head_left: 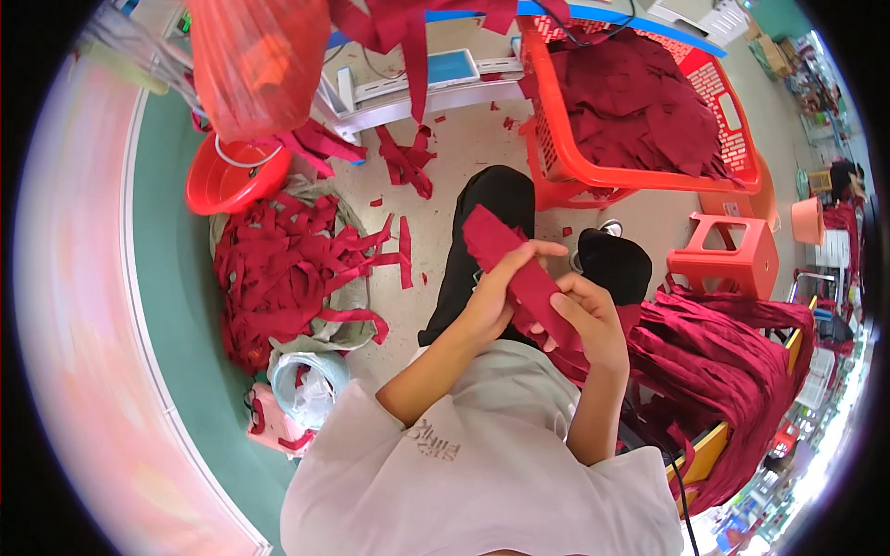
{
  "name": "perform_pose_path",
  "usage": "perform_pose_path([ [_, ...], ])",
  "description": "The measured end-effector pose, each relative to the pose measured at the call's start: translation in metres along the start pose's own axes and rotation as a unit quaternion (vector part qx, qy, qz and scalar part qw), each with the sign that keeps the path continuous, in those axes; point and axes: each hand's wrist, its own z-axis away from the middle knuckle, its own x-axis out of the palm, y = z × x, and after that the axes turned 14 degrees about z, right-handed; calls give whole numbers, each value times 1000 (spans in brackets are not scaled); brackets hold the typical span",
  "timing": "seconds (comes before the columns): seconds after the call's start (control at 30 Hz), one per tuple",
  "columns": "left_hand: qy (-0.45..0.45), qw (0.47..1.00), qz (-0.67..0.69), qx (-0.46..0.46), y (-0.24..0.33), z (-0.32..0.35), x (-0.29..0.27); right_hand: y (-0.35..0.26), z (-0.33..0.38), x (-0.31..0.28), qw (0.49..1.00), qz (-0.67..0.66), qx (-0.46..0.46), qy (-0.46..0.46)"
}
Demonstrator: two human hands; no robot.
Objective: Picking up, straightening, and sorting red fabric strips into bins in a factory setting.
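Between my two hands, above my lap, lies a folded strip of dark red fabric (509, 252), slanting from upper left to lower right. My left hand (502, 289) is closed on the strip's middle, with the index finger stretched across it. Near its lower end my right hand (593, 318) grips the strip, thumb on top. The fingers beneath the cloth are partly hidden. More red fabric (709, 357) hangs in long folds over a yellow-edged rack at my right.
A red plastic basket (640, 174) heaped with red cloth pieces stands ahead to the right. A red stool (728, 255) is at the right. On the left sit a sack of red scraps (278, 278), a red basin (236, 176) and a pale blue bucket (311, 389). Scraps dot the floor.
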Motion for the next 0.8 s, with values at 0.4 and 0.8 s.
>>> perform_pose_path([
  [0.4, 59, 997, 38, 28, -21, -2, 6, 21, 20, -23, 998, 31, 43, 17],
  [0.8, 59, 958, 257, 112, 23, -21, -5, 61, 75, -77, 940, 285, 168, 84],
])
